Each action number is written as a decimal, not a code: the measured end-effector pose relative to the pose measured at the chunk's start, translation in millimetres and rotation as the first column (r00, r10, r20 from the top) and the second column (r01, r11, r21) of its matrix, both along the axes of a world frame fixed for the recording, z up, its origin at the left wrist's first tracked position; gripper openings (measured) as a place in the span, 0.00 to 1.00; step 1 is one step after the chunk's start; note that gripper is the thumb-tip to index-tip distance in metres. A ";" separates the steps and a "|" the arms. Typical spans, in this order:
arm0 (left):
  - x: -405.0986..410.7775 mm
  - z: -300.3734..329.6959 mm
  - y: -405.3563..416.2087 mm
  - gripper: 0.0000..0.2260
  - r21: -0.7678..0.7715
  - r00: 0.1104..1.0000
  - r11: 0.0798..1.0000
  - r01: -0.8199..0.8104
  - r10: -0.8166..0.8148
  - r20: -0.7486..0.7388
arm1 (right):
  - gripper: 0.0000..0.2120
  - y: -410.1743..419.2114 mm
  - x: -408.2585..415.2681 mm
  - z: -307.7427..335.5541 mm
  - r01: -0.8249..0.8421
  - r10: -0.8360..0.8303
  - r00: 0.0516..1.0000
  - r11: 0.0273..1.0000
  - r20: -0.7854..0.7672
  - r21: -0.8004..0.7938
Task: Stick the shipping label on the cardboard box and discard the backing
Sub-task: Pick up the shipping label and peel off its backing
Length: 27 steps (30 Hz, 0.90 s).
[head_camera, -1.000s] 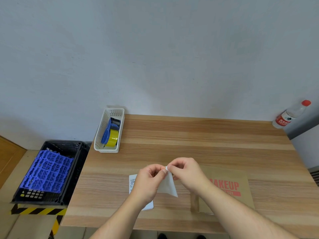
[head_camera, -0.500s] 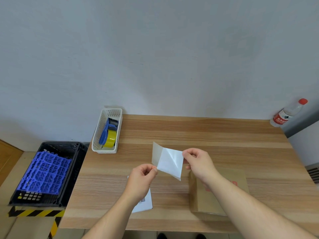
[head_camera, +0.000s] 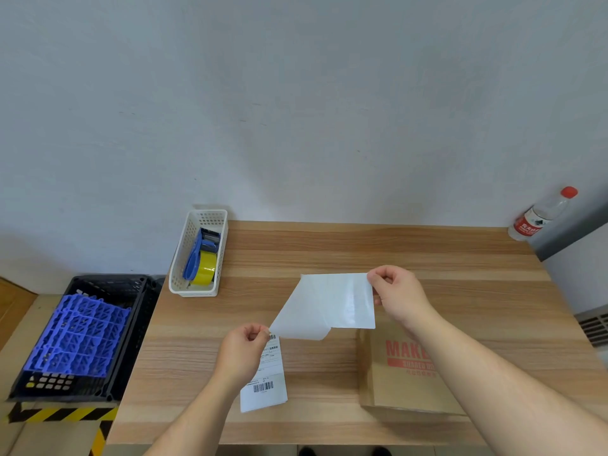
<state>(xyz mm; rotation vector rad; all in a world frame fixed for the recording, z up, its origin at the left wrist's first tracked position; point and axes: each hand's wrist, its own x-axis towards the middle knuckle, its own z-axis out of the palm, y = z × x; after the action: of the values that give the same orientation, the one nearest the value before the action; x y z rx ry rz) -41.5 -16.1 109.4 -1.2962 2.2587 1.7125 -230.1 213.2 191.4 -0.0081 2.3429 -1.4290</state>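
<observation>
My two hands hold a white sheet above the wooden table, its two layers partly peeled apart and joined only near the lower middle. My right hand pinches the top right corner of the glossy shipping label, where faint print shows through. At the lower left, my left hand pinches a corner of the translucent backing. The flat cardboard box with red lettering lies under my right forearm. A second printed label with a barcode lies on the table beside my left wrist.
A white basket at the table's back left corner holds a blue dispenser with yellow tape. A red-capped bottle stands at the back right. On the floor to the left sits a black crate with blue plastic grids.
My hands have moved apart, the right one to the right and the left one down-left. The two layers have peeled much further from each other and spread wide.
</observation>
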 end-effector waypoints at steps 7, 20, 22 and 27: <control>7.7 -14.6 -7.9 0.07 -0.077 0.994 0.996 -0.054 0.061 0.089 | 0.08 11.8 -7.6 0.2 0.028 -0.028 0.999 0.999 -0.023 0.026; 13.3 -23.7 -9.1 0.08 -0.289 0.971 0.951 0.106 -0.037 0.236 | 0.08 32.1 -13.3 13.3 0.135 -0.137 0.990 0.989 -0.041 -0.053; 8.5 -23.1 -4.3 0.08 -0.288 0.966 0.945 0.155 -0.083 0.246 | 0.08 35.7 -11.3 16.3 0.140 -0.143 0.989 0.988 -0.038 -0.068; -7.9 -25.2 10.0 0.07 -0.321 0.939 0.898 0.300 -0.219 0.265 | 0.07 42.0 -1.8 14.8 0.140 -0.140 0.990 0.987 -0.004 -0.077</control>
<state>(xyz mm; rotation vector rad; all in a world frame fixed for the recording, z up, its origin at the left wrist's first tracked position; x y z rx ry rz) -49.4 -6.1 84.2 -1.0960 2.5419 1.0462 -231.9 255.2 206.2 0.1318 2.3350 -1.5875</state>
